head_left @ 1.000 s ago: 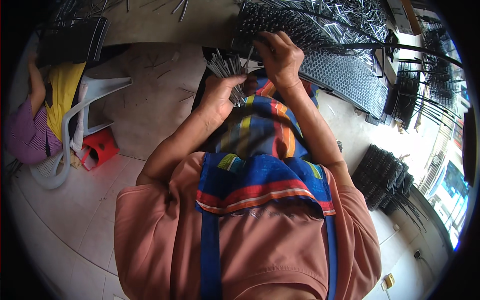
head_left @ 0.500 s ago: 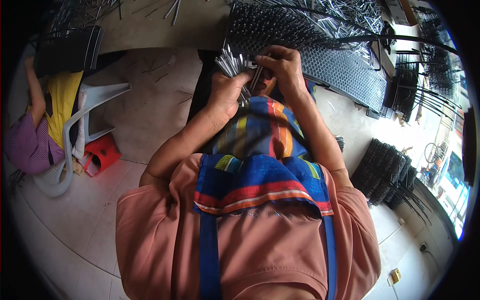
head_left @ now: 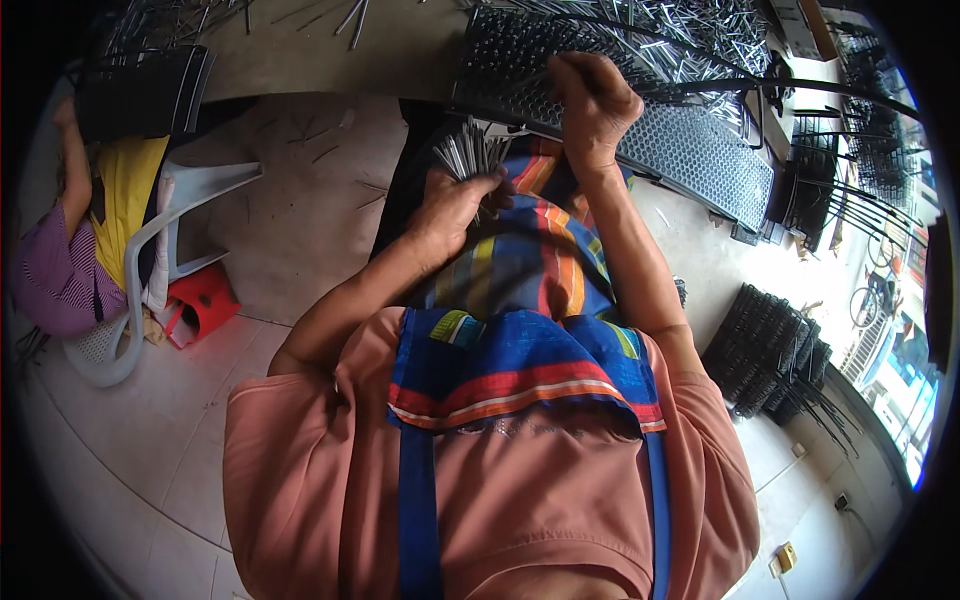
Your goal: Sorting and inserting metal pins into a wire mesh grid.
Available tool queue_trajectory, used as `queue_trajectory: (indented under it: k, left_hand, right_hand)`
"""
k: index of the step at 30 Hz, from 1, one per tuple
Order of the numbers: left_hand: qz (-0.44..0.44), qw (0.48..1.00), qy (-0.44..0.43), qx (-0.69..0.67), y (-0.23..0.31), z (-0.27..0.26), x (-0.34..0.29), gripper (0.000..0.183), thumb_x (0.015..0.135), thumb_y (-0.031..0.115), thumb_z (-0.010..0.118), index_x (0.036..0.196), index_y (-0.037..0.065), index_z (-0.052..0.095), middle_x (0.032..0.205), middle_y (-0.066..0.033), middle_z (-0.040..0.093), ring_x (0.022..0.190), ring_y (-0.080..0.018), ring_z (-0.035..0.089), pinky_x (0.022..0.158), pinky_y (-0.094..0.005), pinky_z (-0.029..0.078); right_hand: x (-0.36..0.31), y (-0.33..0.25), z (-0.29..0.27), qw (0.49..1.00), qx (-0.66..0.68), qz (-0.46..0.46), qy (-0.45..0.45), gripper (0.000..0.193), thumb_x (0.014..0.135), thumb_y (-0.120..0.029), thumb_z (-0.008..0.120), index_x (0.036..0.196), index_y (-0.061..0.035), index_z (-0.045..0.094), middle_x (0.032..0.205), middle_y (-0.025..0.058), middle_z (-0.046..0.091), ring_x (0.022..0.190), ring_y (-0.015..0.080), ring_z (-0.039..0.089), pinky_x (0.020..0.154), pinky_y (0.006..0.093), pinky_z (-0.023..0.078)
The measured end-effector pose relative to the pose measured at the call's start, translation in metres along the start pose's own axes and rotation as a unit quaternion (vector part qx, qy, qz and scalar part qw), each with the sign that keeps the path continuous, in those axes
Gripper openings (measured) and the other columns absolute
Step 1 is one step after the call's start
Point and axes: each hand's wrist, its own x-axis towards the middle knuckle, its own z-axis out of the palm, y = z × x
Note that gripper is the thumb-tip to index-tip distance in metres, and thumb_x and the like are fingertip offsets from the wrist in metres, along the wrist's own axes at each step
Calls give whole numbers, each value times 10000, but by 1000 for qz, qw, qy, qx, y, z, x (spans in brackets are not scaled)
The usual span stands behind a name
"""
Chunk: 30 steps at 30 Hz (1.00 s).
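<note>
My left hand (head_left: 447, 208) is wrapped round a bundle of thin grey metal rods (head_left: 468, 152), whose ends fan out above the fist. Farther forward, my right hand (head_left: 595, 115) hangs over a dark honeycomb rack (head_left: 705, 155) full of small holes. Its thumb and fingers are pinched together; anything between the fingertips is too small or hidden to make out. Many upright rods (head_left: 510, 45) fill the rack's left part, while its right part shows bare holes. A striped apron (head_left: 520, 360) covers my lap beneath both hands.
Loose rods (head_left: 690, 30) lie heaped behind the rack, with a black bar (head_left: 800, 84) crossing there. More scatter the brown table (head_left: 330, 70). At left a person in purple (head_left: 70, 280) sits on a white chair (head_left: 140, 260). Black wire racks (head_left: 765, 345) are stacked at right.
My right hand has left the bundle and moved forward and right, over the rack. My left hand has stayed close to my lap, still round the rods.
</note>
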Motion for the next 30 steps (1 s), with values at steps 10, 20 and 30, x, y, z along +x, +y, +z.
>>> queue_trajectory:
  k: [10, 20, 30]
  left_hand:
    - [23, 999, 20, -34, 8, 5, 7, 107, 825, -29, 617, 927, -48, 646, 804, -158, 696, 678, -235, 691, 618, -343, 570]
    - [-8, 998, 11, -57, 11, 6, 11, 134, 819, -57, 616, 948, -60, 650, 826, -157, 696, 698, -238, 696, 619, -353, 576]
    - [14, 991, 27, -128, 8, 10, 11, 128, 802, -67, 625, 923, -53, 662, 794, -146, 692, 664, -219, 687, 551, -301, 538]
  right_hand:
    - [-3, -3, 2, 999, -42, -28, 16, 56, 795, 15, 724, 850, 11, 712, 676, 29, 672, 558, 53, 593, 503, 186, 454]
    - [-8, -9, 7, 979, -156, -125, -31, 91, 734, 17, 760, 808, 2, 708, 679, 53, 656, 589, 83, 605, 530, 226, 461]
    - [-15, -6, 9, 943, -296, -128, -78, 104, 799, -174, 725, 881, -111, 728, 761, 79, 631, 659, 272, 640, 573, 330, 489]
